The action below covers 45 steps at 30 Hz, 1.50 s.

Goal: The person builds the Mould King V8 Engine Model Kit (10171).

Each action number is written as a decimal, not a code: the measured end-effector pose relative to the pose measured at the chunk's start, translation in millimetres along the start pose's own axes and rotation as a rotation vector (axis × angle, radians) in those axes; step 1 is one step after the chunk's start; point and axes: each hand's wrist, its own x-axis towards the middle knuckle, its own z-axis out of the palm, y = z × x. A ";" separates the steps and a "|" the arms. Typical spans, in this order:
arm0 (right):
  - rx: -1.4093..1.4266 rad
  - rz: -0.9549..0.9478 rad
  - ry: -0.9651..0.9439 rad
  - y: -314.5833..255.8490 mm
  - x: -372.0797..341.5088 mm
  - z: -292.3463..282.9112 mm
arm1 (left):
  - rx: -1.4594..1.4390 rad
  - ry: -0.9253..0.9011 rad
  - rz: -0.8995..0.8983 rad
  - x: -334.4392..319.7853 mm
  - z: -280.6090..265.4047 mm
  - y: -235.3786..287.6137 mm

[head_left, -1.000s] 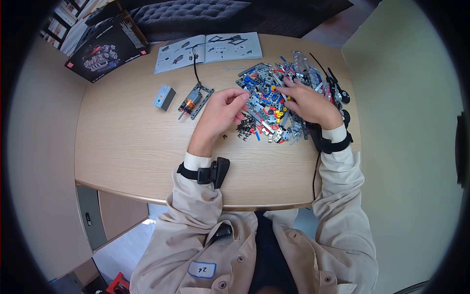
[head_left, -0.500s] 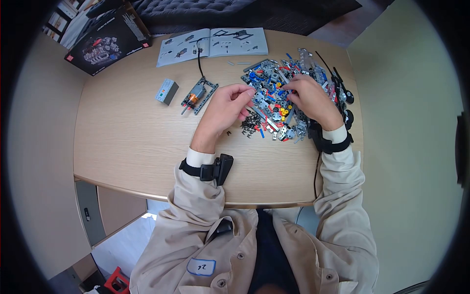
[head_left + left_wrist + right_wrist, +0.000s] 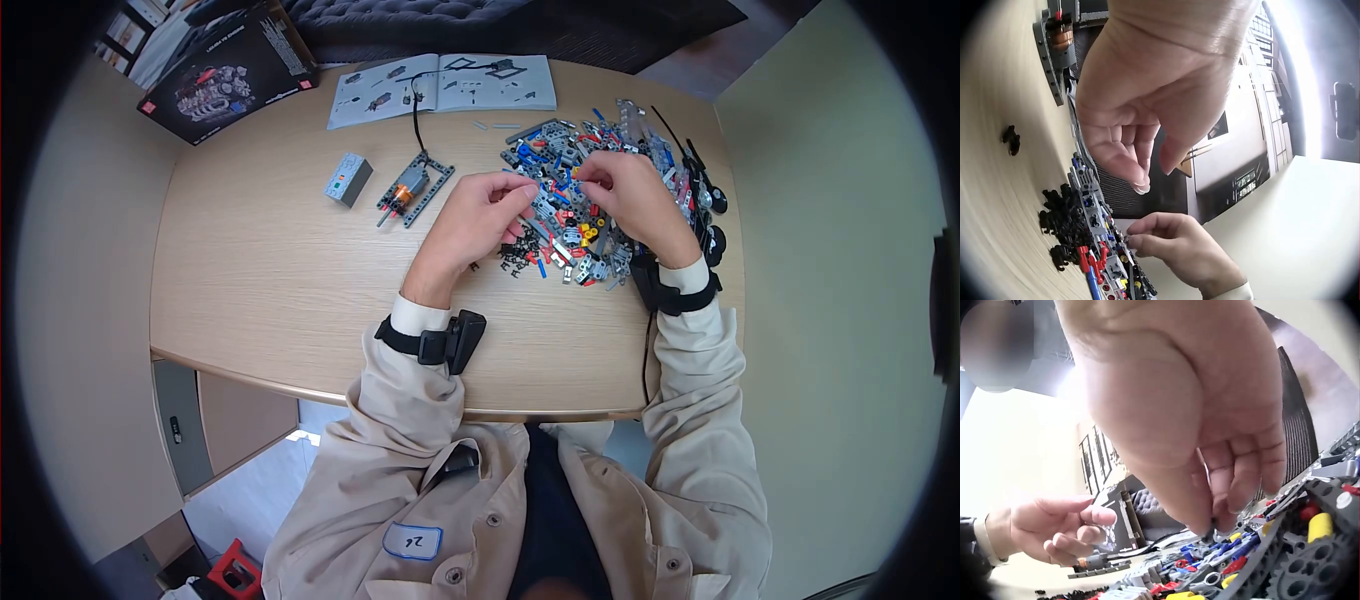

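Over the left part of the brick pile, the left hand hangs with loosely curled fingers; the left wrist view shows a gap between its thumb and fingertips, and no piece there. In the right wrist view, the right hand pinches a small dark piece between thumb and fingers, low over the pile. Its shape is mostly hidden by the fingertips. Black small connectors lie heaped beside red and blue pieces. Yellow, grey and blue parts surround the right fingertips.
A motor assembly in a grey frame and a grey battery box lie left of the hands. Behind are an open instruction booklet and a black product box. Black cables and wheels edge the pile at right.
The right hand's spread fingers have drawn together into a pinch over the pile. The left hand keeps its loose curl; the head view has shifted slightly.
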 end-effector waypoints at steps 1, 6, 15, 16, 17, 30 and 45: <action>0.121 0.016 -0.013 -8.6 0.5 -1.9 | -0.005 -0.006 -0.013 -0.2 1.4 -0.1; 0.259 -0.152 0.104 -31.0 1.4 22.3 | -0.141 -0.057 -0.042 0.4 7.0 0.3; 0.157 -0.004 0.125 -11.9 3.7 -2.7 | -0.372 0.088 0.011 6.2 3.6 -4.1; 0.065 -0.004 0.110 -1.4 3.9 -5.5 | -0.355 0.101 0.006 6.1 2.6 -3.3; -0.028 -0.004 0.094 6.3 3.2 -7.3 | -0.340 0.114 0.002 6.0 2.2 -2.7; -0.313 -0.057 -0.065 25.8 14.1 23.2 | -0.343 0.089 -0.004 5.7 3.1 -2.6; -0.291 0.008 -0.158 32.2 13.8 17.0 | -0.351 0.074 -0.009 6.0 3.7 -3.4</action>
